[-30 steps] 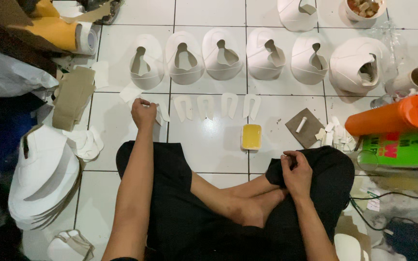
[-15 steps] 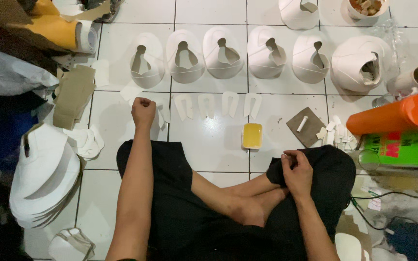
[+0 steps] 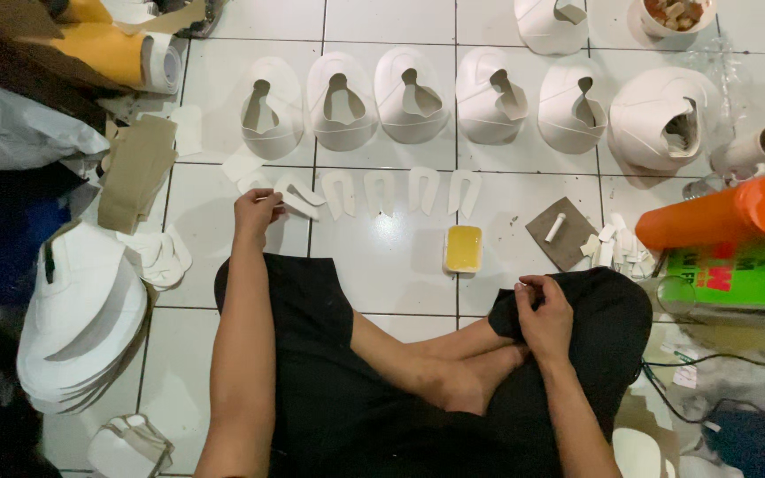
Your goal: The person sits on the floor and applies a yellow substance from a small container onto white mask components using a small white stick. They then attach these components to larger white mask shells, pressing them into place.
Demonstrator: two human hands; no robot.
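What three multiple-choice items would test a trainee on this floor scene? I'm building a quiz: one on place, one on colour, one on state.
1. Where is the left hand?
A. at the row of U-shaped white pieces
B. on the orange bottle
C. on the knee

2. What colour is the small flat block on the tiled floor?
A. blue
B. yellow
C. black

3. How does the orange bottle lie?
A. upright
B. upside down
C. on its side

Key: A, fingers touch the leftmost piece; B, it shows yellow; C, its cap points sideways.

Left hand [image 3: 257,211] pinches a white U-shaped cutout [image 3: 298,196] on the tiled floor [image 3: 382,265]; right hand [image 3: 542,310] rests on the knee.
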